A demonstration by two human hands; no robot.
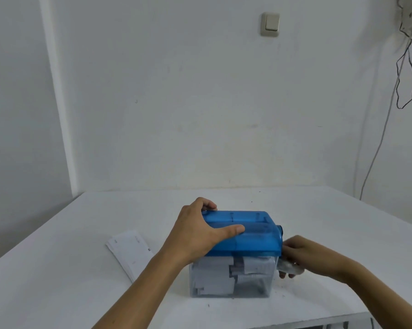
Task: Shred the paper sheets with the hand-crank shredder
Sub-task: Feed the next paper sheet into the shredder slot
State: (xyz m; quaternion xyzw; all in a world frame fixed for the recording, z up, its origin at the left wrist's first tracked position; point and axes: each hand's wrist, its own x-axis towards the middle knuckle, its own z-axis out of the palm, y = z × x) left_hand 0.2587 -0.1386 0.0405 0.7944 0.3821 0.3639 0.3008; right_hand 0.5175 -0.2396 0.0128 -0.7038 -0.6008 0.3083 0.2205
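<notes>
Blue shredder lid (247,236) sits in the curled grip of the left hand (195,231), the right hand (302,252) grips the crank handle (289,267), yet the shred-packed bin (224,281) could jam the cutters.

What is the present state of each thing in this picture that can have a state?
clear bin: largely full of cut paper
blue shredder top: seated on the clear bin
paper sheets: stacked flat on the table, untouched
left hand: grips the blue shredder top
right hand: grips the crank handle at the right side
</notes>
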